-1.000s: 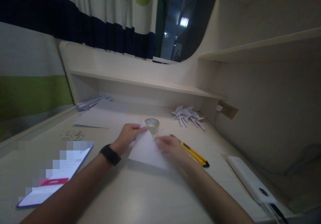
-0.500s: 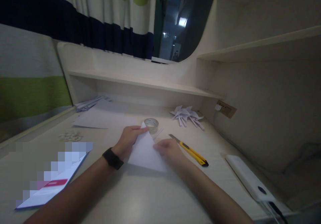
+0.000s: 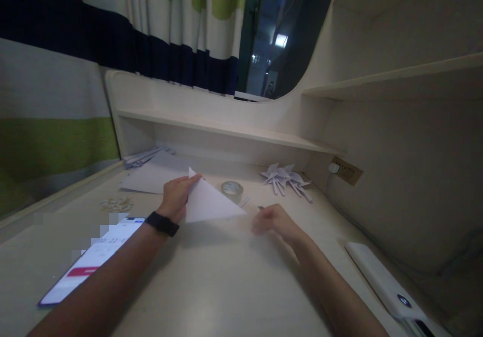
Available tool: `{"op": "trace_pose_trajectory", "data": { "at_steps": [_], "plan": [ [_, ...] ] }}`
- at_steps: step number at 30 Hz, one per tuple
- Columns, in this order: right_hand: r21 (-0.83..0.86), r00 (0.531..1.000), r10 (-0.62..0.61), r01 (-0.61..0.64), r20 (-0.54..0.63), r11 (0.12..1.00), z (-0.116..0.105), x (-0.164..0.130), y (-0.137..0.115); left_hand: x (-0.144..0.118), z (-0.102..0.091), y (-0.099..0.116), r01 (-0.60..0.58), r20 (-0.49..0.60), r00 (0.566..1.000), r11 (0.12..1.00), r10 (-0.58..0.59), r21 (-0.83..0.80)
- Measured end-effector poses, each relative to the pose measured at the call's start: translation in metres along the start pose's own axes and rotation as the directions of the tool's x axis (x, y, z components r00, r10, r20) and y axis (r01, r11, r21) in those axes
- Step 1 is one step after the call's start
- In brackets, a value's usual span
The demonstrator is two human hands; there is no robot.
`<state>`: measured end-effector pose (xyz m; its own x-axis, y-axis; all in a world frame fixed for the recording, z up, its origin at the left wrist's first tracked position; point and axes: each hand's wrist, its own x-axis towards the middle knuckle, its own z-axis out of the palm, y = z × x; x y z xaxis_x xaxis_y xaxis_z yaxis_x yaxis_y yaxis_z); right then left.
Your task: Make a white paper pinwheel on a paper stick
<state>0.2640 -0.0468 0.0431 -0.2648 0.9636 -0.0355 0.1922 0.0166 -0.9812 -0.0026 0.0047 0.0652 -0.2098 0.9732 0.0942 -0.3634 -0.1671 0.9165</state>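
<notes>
A white sheet of paper [image 3: 211,203], now a triangle in outline, is pinched near its upper corner in my left hand [image 3: 176,196]. My left hand is closed on it, with the paper tilted above the desk. My right hand [image 3: 275,221] is just right of the paper's right tip and apart from it. Its fingers are curled but smeared by motion, so their grip is unclear. The blade tip of a utility knife [image 3: 260,207] peeks out by my right hand; its yellow handle is hidden behind the hand and forearm. Behind the paper lies a roll of clear tape [image 3: 232,190].
Paper pinwheels [image 3: 283,176] lie at the back right. White sheets [image 3: 151,173] and rolled paper sticks [image 3: 147,156] are at the back left. Small pale pieces [image 3: 116,205] and a lit phone [image 3: 86,266] lie left. A white power strip [image 3: 381,276] lies right.
My right hand has let go of the paper and moved right, covering the knife's handle. My left hand has shifted left with the paper, which has turned. The view has shifted slightly.
</notes>
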Motion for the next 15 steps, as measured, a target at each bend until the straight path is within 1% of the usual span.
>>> {"op": "trace_pose_trajectory", "data": {
  "at_steps": [1,3,4,5,6,8,10,11,12,13,14,15],
  "plan": [
    [-0.025,0.996,-0.054,0.052,-0.076,0.998,-0.001,0.002,0.0,-0.002,0.002,-0.002,0.001,-0.005,1.0,1.0,0.0,0.017],
    [-0.088,0.963,-0.18,0.165,-0.199,0.982,0.005,0.005,0.002,-0.009,0.008,-0.01,0.006,0.008,1.0,0.997,-0.006,0.078],
    [-0.126,0.947,-0.23,0.206,-0.225,0.97,0.011,0.005,0.003,-0.015,0.013,-0.014,0.004,0.02,1.0,0.993,-0.006,0.114],
    [-0.163,0.942,-0.256,0.224,-0.216,0.961,0.019,0.006,0.005,-0.02,0.017,-0.018,-0.001,0.043,0.999,0.991,-0.005,0.135],
    [-0.192,0.944,-0.258,0.22,-0.206,0.956,0.027,0.005,0.006,-0.026,0.022,-0.021,-0.013,0.066,0.998,0.989,0.003,0.148],
    [-0.308,0.94,-0.242,0.163,-0.239,0.937,0.04,0.003,0.007,-0.034,0.029,-0.023,-0.035,0.136,0.991,0.982,0.009,0.186],
    [-0.394,0.947,-0.202,0.091,-0.249,0.914,0.045,0.0,0.005,-0.035,0.029,-0.016,-0.079,0.232,0.972,0.969,0.022,0.235],
    [-0.413,0.956,-0.18,0.071,-0.231,0.908,0.044,-0.001,0.003,-0.033,0.028,-0.009,-0.119,0.286,0.957,0.959,0.041,0.258],
    [-0.42,0.966,-0.164,0.066,-0.202,0.905,0.042,-0.002,0.001,-0.031,0.025,0.0,-0.178,0.319,0.944,0.948,0.088,0.262],
    [-0.424,0.974,-0.159,0.076,-0.163,0.903,0.039,-0.004,-0.002,-0.029,0.022,0.009,-0.268,0.348,0.924,0.917,0.158,0.294],
    [-0.433,0.98,-0.162,0.097,-0.115,0.896,0.035,-0.005,-0.004,-0.027,0.019,0.018,-0.39,0.37,0.894,0.845,0.252,0.365],
    [-0.45,0.983,-0.174,0.126,-0.066,0.884,0.031,-0.007,-0.007,-0.027,0.017,0.027,-0.507,0.443,0.843,0.724,0.305,0.467]
  ]
}}
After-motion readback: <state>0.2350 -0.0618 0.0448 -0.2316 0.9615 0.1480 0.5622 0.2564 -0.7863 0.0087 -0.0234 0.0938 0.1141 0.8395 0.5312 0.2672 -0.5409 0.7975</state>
